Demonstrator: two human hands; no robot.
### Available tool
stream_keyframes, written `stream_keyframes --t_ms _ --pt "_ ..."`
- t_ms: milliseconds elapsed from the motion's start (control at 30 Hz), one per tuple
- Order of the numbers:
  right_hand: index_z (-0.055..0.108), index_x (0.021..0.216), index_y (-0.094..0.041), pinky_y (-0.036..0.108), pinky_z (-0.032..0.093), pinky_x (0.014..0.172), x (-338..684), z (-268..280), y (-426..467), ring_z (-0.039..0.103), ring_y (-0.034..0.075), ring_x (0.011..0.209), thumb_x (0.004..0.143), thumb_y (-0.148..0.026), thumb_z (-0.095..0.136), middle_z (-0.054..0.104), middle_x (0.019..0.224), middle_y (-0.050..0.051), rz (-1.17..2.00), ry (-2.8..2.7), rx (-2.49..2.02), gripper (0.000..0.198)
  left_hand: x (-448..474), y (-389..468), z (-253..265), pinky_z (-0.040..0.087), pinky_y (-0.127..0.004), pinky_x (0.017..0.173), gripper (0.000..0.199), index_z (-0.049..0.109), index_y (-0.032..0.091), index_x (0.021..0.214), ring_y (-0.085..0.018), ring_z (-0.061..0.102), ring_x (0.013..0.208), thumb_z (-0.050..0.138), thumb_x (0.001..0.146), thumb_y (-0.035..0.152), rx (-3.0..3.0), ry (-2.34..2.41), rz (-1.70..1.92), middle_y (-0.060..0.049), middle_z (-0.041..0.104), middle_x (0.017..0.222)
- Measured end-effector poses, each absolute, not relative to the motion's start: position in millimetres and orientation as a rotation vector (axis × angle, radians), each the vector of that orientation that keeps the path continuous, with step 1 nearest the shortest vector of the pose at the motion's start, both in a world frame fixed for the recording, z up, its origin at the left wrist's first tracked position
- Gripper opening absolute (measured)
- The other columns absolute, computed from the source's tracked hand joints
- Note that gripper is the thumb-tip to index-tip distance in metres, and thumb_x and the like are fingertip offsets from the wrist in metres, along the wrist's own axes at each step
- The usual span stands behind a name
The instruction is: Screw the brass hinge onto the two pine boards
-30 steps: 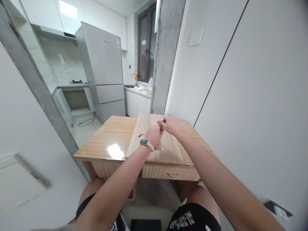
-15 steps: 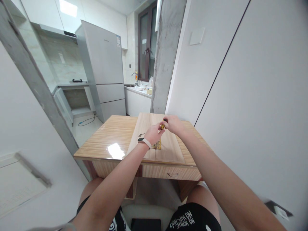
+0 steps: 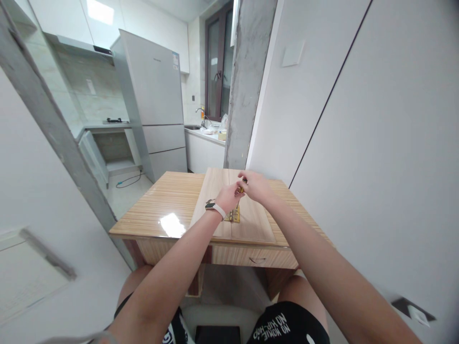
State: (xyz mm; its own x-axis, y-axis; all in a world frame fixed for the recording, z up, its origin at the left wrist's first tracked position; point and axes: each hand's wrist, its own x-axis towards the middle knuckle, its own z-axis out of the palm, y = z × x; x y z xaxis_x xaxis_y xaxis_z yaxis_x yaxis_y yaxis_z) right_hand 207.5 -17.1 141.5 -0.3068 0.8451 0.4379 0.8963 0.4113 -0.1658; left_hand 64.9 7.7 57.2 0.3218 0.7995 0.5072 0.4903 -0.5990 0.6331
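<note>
Your left hand (image 3: 228,197) and right hand (image 3: 256,186) reach forward and meet over the surface (image 3: 147,210), both in a pinching grip on a small yellow-and-black object (image 3: 241,189), partly hidden, above pale boards (image 3: 256,224).

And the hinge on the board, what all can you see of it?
The hinge is yellow and metallic, brass-like, with dark spots that may be holes or screws and a greyer knuckle between its leaves. It appears opened flat across the seam in the pale wooden board, nearer the front edge. The left hand and wrist partly cover it; whether they touch it is unclear.
</note>
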Motion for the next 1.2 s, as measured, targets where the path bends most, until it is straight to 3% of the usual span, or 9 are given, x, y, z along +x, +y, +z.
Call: stream_keyframes --t_ms 200,333,467,633,800,900,1000,1100,1200 --pt "0.073 0.106 -0.020 0.025 0.044 0.084 215.9 153.7 -20.3 0.066 0.019 0.099 0.090 -0.010 0.058 0.075 0.108 0.007 -0.087 -2.352 -1.494 0.025 63.4 8.5 55.1 0.054 -0.032 0.086 0.022 0.066 0.018 0.113 -0.021 0.070 0.094 0.057 0.093 0.020 2.273 1.091 1.120 -0.008 0.075 0.103" --pt "0.076 0.097 -0.018 0.028 0.045 0.080 219.0 154.6 -17.9 0.068 0.021 0.092 0.092 -0.024 0.061 0.077 0.099 0.011 -0.209 -2.321 -1.615 0.017 66.0 6.6 51.4 0.055 -0.033 0.087 0.034 0.061 0.019 0.125 -0.020 0.070 0.096 0.063 0.092 0.023 2.200 1.075 1.111 -0.008 0.074 0.106" --pt "0.076 0.088 -0.017 0.028 0.046 0.074 218.6 151.7 -18.9 0.068 0.022 0.084 0.095 -0.037 0.057 0.077 0.090 0.013 -0.248 -2.260 -1.709 0.029 69.2 4.5 49.2 0.056 -0.031 0.080 0.046 0.059 0.019 0.127 -0.018 0.070 0.090 0.074 0.084 0.027 2.100 1.067 1.165 -0.008 0.073 0.107" --pt "0.076 0.087 -0.016 0.030 0.047 0.075 214.4 146.6 -21.8 0.069 0.025 0.086 0.098 -0.054 0.049 0.075 0.091 0.018 -0.352 -2.172 -1.830 0.048 71.8 2.7 51.9 0.055 -0.030 0.076 0.034 0.061 0.019 0.113 -0.016 0.070 0.080 0.075 0.083 0.028 2.085 1.090 1.217 -0.005 0.073 0.100" --pt "0.074 0.096 -0.014 0.033 0.047 0.082 212.8 142.9 -22.5 0.069 0.028 0.094 0.098 -0.065 0.041 0.074 0.097 0.021 -0.353 -2.115 -1.909 0.061 69.3 5.6 49.4 0.054 -0.030 0.081 0.021 0.064 0.019 0.107 -0.018 0.070 0.087 0.068 0.088 0.024 2.180 1.064 1.200 -0.006 0.074 0.100" --pt "0.071 0.108 -0.016 0.031 0.046 0.085 215.3 144.0 -23.6 0.067 0.026 0.099 0.097 -0.054 0.052 0.074 0.107 0.017 -0.270 -2.205 -1.764 0.044 66.9 7.4 45.5 0.054 -0.032 0.084 0.024 0.064 0.020 0.115 -0.020 0.071 0.092 0.063 0.091 0.022 2.235 1.047 1.202 -0.007 0.075 0.101" --pt "0.069 0.113 -0.020 0.026 0.045 0.086 219.8 146.4 -24.8 0.066 0.019 0.102 0.094 -0.025 0.058 0.072 0.116 0.009 -0.161 -2.376 -1.491 0.023 65.6 9.0 42.3 0.053 -0.033 0.088 0.024 0.064 0.020 0.117 -0.022 0.070 0.097 0.058 0.094 0.022 2.250 1.044 1.201 -0.008 0.075 0.102" --pt "0.071 0.110 -0.020 0.024 0.045 0.083 223.2 147.9 -24.4 0.066 0.017 0.097 0.090 -0.011 0.055 0.074 0.108 0.006 -0.096 -2.448 -1.477 0.027 65.6 10.9 40.6 0.053 -0.033 0.090 0.026 0.063 0.021 0.121 -0.022 0.070 0.104 0.055 0.096 0.022 2.251 0.999 1.177 -0.009 0.075 0.110" --pt "0.072 0.113 -0.020 0.025 0.045 0.083 223.3 148.1 -22.6 0.067 0.019 0.096 0.091 -0.013 0.055 0.076 0.105 0.007 -0.125 -2.436 -1.546 0.029 65.8 12.2 40.2 0.053 -0.033 0.092 0.029 0.063 0.021 0.123 -0.023 0.069 0.107 0.053 0.096 0.020 2.265 0.948 1.135 -0.009 0.074 0.114"
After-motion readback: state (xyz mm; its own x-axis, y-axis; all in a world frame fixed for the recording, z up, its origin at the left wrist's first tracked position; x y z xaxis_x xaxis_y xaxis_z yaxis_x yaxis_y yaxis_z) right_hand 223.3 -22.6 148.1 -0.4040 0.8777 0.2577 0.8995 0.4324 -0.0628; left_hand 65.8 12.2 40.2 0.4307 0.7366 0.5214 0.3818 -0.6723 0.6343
